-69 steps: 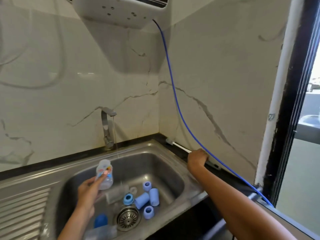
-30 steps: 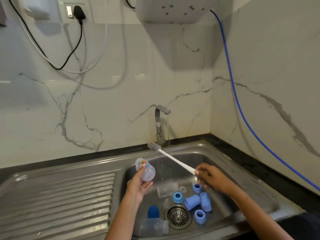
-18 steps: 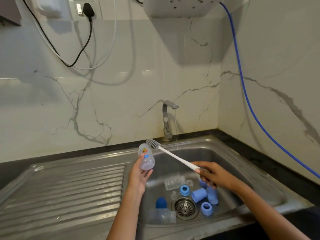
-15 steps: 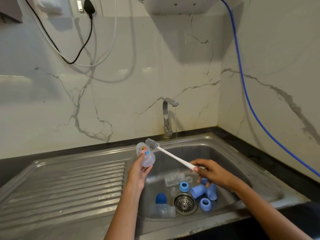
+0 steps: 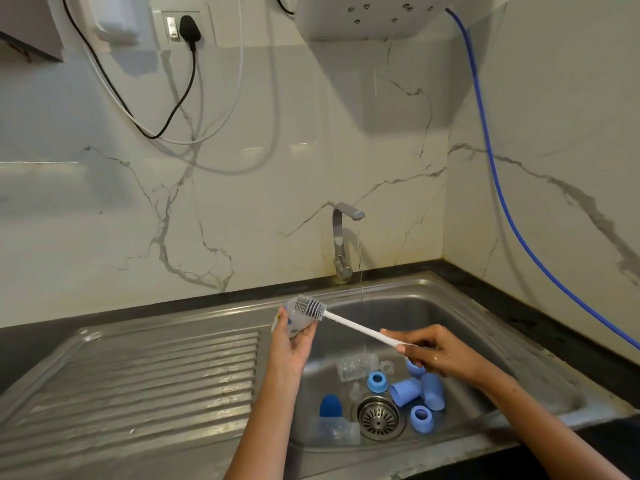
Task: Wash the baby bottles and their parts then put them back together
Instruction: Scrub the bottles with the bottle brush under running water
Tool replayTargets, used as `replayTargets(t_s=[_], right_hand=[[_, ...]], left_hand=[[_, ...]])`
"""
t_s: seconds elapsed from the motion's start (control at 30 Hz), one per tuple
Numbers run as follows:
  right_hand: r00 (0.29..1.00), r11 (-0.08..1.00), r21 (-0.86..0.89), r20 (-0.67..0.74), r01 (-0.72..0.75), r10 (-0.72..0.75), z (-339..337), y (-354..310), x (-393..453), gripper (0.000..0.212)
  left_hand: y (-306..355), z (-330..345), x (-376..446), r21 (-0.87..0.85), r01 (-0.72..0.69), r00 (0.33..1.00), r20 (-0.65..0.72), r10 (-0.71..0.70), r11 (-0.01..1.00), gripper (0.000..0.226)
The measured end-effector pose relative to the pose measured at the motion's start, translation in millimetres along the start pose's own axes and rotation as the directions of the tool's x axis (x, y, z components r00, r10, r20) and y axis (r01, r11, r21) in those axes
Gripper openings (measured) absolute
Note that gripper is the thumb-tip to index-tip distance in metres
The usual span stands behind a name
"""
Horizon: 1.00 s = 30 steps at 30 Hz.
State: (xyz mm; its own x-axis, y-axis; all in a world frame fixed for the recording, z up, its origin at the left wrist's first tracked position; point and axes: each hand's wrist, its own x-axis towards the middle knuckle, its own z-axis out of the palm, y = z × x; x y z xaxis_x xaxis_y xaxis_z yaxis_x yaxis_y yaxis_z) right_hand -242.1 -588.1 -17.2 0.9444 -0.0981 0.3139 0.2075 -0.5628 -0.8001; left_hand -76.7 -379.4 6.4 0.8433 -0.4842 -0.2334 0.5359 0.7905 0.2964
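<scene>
1. Two bare hands work over a steel sink (image 5: 460, 296) in the single head view; the left hand (image 5: 289, 348) grips a clear baby bottle (image 5: 291, 322) at the basin's left edge, its mouth tilted up and to the right.
2. The bottle carries a small coloured print of blue, yellow and red, too blurred to read; no brand or writing can be made out anywhere.
3. The right hand (image 5: 436, 355) pinches the lower end of a white-handled bottle brush (image 5: 360, 329), thumb on top and fingers curled beneath, wet drops on its back.
4. The brush's grey bristle head (image 5: 310, 307) sits at the bottle's mouth; how far it is inside cannot be told.
5. A thin stream of water falls from the tap (image 5: 343, 244) into the basin, behind the brush handle.
6. On the basin floor near the drain (image 5: 378, 415) lie several blue caps and rings (image 5: 405, 391), a second clear bottle (image 5: 356, 365) on its side, a dark blue piece (image 5: 330, 406) and another clear container (image 5: 334, 432) at the front, its shape hard to make out.
7. One blue part is partly hidden under the right hand.
8. Both forearms enter from the bottom edge, cut off by the frame, the hands held well apart.
9. A blue hose (image 5: 502, 202) runs down the right wall from a white appliance (image 5: 381, 15) cut off at the top, and a black plug (image 5: 189, 29) sits in a wall socket.
</scene>
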Motion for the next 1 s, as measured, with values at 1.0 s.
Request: replayTargets(t_s=[1.0], right_hand=[[0.987, 0.984, 0.104, -0.059, -0.141, 0.148, 11.3, -11.9, 3.2, 0.038]], left_hand=[[-5.9, 0.2, -0.9, 0.502, -0.109, 0.984, 0.179, 0.021, 0.858, 0.03]])
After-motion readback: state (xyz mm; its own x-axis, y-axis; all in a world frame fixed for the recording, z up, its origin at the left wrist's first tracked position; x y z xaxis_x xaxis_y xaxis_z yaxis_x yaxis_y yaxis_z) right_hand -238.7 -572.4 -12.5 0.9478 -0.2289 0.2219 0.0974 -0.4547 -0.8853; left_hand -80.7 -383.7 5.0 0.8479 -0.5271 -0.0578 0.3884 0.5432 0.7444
